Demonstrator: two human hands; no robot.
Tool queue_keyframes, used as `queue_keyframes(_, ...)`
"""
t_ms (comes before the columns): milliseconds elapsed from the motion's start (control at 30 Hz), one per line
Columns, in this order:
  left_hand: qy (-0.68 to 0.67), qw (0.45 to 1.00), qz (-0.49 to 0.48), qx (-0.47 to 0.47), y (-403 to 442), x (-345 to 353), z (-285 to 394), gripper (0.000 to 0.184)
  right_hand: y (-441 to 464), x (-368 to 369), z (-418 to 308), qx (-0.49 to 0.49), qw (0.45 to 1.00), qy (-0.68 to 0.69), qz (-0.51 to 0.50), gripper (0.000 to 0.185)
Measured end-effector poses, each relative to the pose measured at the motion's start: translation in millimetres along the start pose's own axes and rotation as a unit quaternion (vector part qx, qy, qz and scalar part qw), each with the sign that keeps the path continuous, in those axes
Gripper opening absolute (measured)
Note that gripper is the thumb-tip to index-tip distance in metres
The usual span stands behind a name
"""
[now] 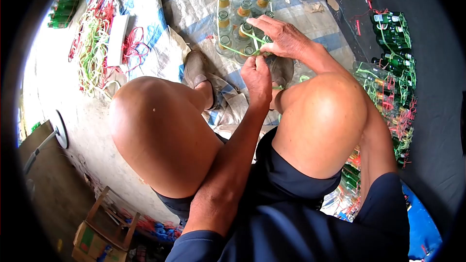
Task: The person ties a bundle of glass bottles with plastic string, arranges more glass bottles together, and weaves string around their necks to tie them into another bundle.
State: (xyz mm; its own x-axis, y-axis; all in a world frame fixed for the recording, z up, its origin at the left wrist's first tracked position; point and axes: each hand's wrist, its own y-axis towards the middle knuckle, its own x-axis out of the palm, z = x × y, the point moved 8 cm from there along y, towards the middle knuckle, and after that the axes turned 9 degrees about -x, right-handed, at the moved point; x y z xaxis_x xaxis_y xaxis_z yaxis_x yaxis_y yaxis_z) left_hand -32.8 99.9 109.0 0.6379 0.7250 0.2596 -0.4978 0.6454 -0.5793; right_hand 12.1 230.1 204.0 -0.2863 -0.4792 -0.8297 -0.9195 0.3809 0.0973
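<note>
clear bottles (pixel 244 9) stand upright, bunched inside looped green cord (pixel 235 49).

No words, brands or numbers legible. Lettering cannot be made out on the orange-yellow neck labels (pixel 224 3) of the clear bottles (pixel 224 30), far centre, or the green patch (pixel 87 239) on the cardboard box (pixel 99 251), near left.

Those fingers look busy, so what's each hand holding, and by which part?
The left hand seems to pinch green string beside the nearest bottles; with the right hand, I can't tell.
</note>
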Motion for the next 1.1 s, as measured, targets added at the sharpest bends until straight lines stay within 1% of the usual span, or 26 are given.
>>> queue_keyframes(67, 0.042, 0.999, 0.004, 0.025, -2.0, -0.4, 8.2, 0.020, -0.6, 3.4, 7.7, 0.002, 1.000, -0.001, 0.000, 0.086)
queue_keyframes(167, 0.138, 0.985, 0.018, 0.103, -7.0, -3.4, 27.0, 0.021, -1.3, 4.8, 14.3, 0.001, 1.000, -0.005, 0.006, 0.088)
queue_keyframes(233, 0.192, 0.974, 0.018, 0.121, -8.1, -3.9, 33.6, 0.023, 0.6, 3.5, 9.9, 0.002, 1.000, -0.006, 0.007, 0.089)
queue_keyframes(267, 0.222, 0.965, 0.017, 0.136, -9.7, -3.8, 37.6, 0.024, 0.4, 4.0, 11.9, 0.019, 1.000, 0.015, -0.016, 0.090)
queue_keyframes(300, 0.251, 0.956, 0.016, 0.152, -11.4, -2.4, 44.4, 0.024, -0.1, 4.9, 11.3, 0.021, 0.999, 0.022, -0.013, 0.090)
queue_keyframes(333, 0.281, 0.949, 0.021, 0.143, -12.4, -2.8, 48.9, 0.023, -0.5, 4.6, 12.5, 0.023, 0.999, 0.027, -0.011, 0.090)
queue_keyframes(433, 0.385, 0.900, 0.023, 0.204, -18.9, 4.4, 67.7, 0.021, -2.9, 7.4, 18.4, 0.025, 0.999, 0.033, 0.001, 0.090)
queue_keyframes(467, 0.410, 0.890, 0.005, 0.198, -20.6, 5.9, 69.2, 0.021, -2.8, 9.4, 22.1, 0.029, 0.999, 0.035, -0.001, 0.090)
queue_keyframes(567, 0.453, 0.864, 0.003, 0.219, -30.3, 12.8, 85.6, 0.022, -4.5, 9.8, 19.9, 0.032, 0.998, 0.046, 0.002, 0.089)
queue_keyframes(600, 0.476, 0.853, 0.014, 0.212, -29.5, 14.5, 87.8, 0.022, -4.2, 10.1, 21.2, 0.036, 0.998, 0.051, 0.001, 0.088)
queue_keyframes(700, 0.560, 0.798, 0.021, 0.221, -24.7, 21.2, 92.1, 0.023, -5.2, 12.1, 22.8, 0.023, 0.997, 0.071, 0.011, 0.087)
queue_keyframes(733, 0.574, 0.783, 0.020, 0.240, -23.7, 23.4, 96.0, 0.024, -5.0, 12.6, 23.0, 0.014, 0.997, 0.078, 0.016, 0.087)
queue_keyframes(867, 0.639, 0.741, -0.018, 0.207, -14.8, 33.6, 107.8, 0.026, -7.2, 14.7, 26.8, -0.008, 0.997, 0.065, 0.039, 0.085)
queue_keyframes(1000, 0.700, 0.688, -0.050, 0.186, -7.1, 44.1, 125.3, 0.025, -7.3, 14.6, 24.4, 0.030, 0.997, 0.069, 0.014, 0.085)
queue_keyframes(1100, 0.704, 0.679, -0.054, 0.202, 3.2, 45.0, 131.2, 0.025, -8.9, 15.8, 27.3, 0.047, 0.996, 0.080, 0.012, 0.084)
